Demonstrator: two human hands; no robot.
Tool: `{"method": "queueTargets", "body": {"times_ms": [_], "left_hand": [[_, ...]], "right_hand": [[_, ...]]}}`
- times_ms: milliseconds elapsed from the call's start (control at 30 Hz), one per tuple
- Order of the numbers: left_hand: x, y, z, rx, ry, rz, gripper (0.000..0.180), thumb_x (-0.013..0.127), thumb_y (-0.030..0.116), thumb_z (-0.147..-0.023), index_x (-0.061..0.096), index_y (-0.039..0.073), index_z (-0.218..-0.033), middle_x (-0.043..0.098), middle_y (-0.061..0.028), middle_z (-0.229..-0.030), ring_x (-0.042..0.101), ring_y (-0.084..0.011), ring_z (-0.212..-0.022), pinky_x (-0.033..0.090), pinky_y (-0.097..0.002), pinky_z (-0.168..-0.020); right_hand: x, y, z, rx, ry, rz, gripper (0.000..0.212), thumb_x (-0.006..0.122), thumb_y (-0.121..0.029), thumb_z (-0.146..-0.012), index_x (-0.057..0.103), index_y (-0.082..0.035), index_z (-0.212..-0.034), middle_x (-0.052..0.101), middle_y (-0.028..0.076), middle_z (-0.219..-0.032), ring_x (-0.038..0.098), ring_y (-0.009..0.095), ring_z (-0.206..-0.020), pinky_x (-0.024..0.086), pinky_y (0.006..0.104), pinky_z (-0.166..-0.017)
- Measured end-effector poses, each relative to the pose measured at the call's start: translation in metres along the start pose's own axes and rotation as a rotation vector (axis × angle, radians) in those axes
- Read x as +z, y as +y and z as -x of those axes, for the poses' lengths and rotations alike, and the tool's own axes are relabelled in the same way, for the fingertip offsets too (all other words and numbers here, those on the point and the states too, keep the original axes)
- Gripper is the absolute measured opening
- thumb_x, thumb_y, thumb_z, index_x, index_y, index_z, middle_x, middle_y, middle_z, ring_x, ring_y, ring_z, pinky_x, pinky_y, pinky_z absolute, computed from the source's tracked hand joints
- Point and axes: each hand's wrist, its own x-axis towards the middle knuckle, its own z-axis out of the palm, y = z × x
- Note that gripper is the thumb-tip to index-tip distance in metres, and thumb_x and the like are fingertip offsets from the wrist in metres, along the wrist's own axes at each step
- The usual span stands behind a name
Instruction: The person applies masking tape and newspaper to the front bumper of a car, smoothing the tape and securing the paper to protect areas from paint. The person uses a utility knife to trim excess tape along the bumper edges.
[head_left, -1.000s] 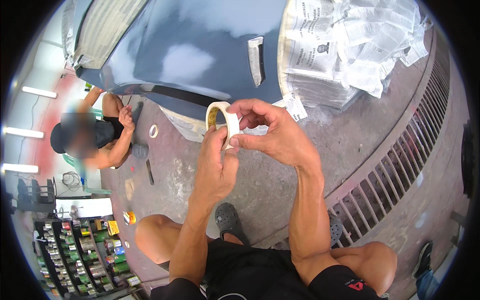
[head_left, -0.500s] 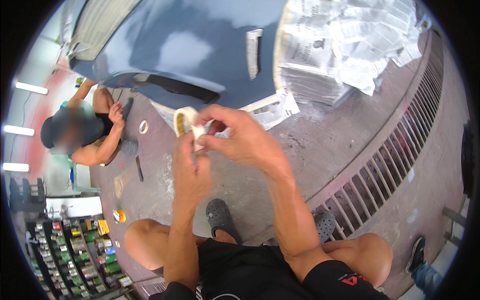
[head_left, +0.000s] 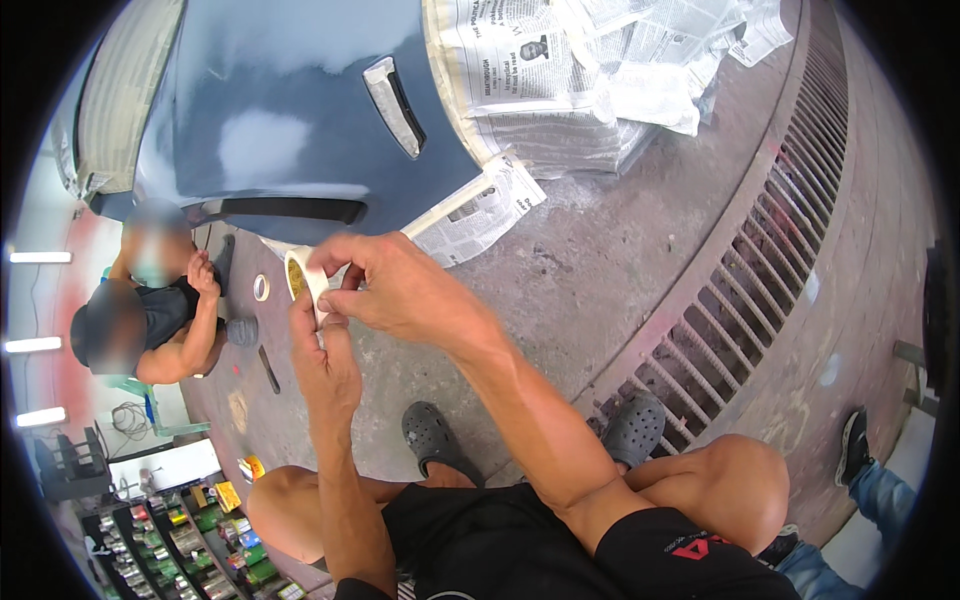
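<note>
A cream roll of masking tape (head_left: 317, 285) is held up in front of a blue-grey car panel (head_left: 280, 130). My left hand (head_left: 328, 365) grips the roll from below, its thumb and fingers on the lower rim. My right hand (head_left: 405, 290) is curled at the roll's right side, thumb and fingertips pinched against the tape. Whether a tape end is lifted is too small to tell. Newspaper sheets (head_left: 520, 55) are taped along the panel's right edge, and another newspaper piece (head_left: 485, 215) hangs from its lower corner.
People crouch at the left, one with a raised hand (head_left: 203, 273). On the floor lie another tape roll (head_left: 261, 288) and a dark flat tool (head_left: 269, 370). A metal floor grate (head_left: 740, 330) curves along the right. A rack of cans (head_left: 170, 540) stands lower left; another person's shoe (head_left: 853, 447) is at right.
The view has swung right, so the car and papers sit farther left in the picture. Both my hands stay on the tape roll. A second person's head now shows at the left.
</note>
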Motion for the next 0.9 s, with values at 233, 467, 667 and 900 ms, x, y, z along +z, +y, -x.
{"method": "queueTargets", "body": {"times_ms": [233,467,667,900], "left_hand": [[0.004,0.000,0.003,-0.052,-0.120,-0.157,0.039,0.051,0.006,-0.099,0.062,-0.002,-0.136,0.067,-0.0084,-0.113,0.062,-0.0179,-0.102,0.048,-0.0326,-0.093],[-0.005,-0.013,-0.003,-0.150,-0.173,0.104,0.039,0.049,0.011,-0.101,0.063,-0.001,-0.135,0.063,-0.0031,-0.101,0.056,-0.0136,-0.093,0.045,-0.0300,-0.086],[-0.005,0.003,-0.003,-0.270,-0.202,0.179,0.044,0.048,0.011,-0.104,0.058,0.001,-0.146,0.061,-0.0003,-0.094,0.052,-0.0087,-0.087,0.043,-0.0263,-0.080],[-0.007,0.027,-0.004,-0.285,-0.226,0.275,0.062,0.057,0.010,-0.104,0.039,0.003,-0.163,0.069,-0.0015,-0.082,0.052,-0.0068,-0.069,0.045,-0.0247,-0.072]], "right_hand": [[-0.010,0.014,0.004,-0.052,0.016,0.285,0.018,0.075,-0.014,-0.086,0.075,0.003,-0.092,0.072,0.020,-0.107,0.071,0.039,-0.099,0.056,0.0461,-0.087],[-0.010,0.028,0.003,-0.004,-0.049,0.158,0.030,0.081,-0.025,-0.082,0.078,0.002,-0.096,0.071,0.020,-0.109,0.071,0.035,-0.097,0.057,0.0428,-0.086],[-0.007,0.035,0.000,-0.040,-0.014,0.101,0.024,0.079,-0.022,-0.095,0.081,0.000,-0.107,0.073,0.012,-0.104,0.067,0.024,-0.085,0.055,0.0382,-0.078],[-0.027,0.020,0.000,-0.090,0.043,0.203,0.023,0.069,-0.018,-0.101,0.077,0.004,-0.101,0.072,0.020,-0.095,0.067,0.039,-0.082,0.054,0.0456,-0.076]]}}
